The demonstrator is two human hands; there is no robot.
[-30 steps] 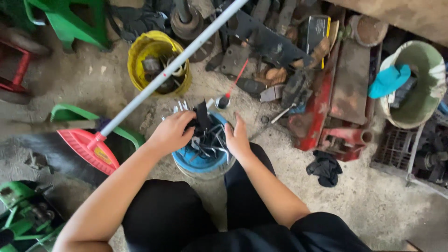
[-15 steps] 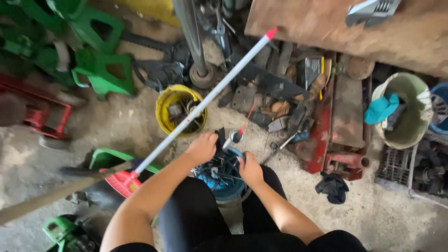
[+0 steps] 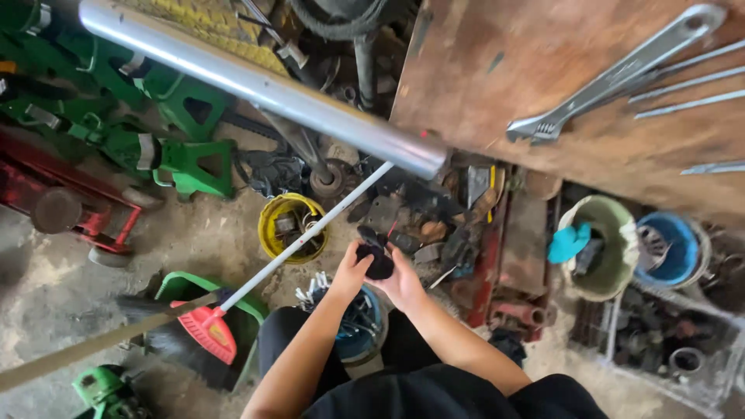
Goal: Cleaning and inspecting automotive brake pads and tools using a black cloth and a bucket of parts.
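Seen from above in a crowded workshop: both hands raised over a blue bucket of metal tools, left hand and right hand closed together around a small black part. Held between the fingertips just above the knees, clear of the bucket rim, with a darker lobe poking up at the top. Exact make of the part too small to tell; looks like rubber or grimy metal, matte rather than shiny.

Judged compact and light enough for a fingertip hold, probably stiff, possibly greasy given the surroundings, so likely slippery at the edges. Best taken around the thick lower body, thumbs opposing fingers as shown, not by the thin upper lobe.

Around the hands: a white broom handle slanting past the left wrist down to a red dustpan, a yellow bucket of scrap just beyond, green jack stands at left. Across the top, a thick silver pipe; on the wooden worktop, a large adjustable wrench.
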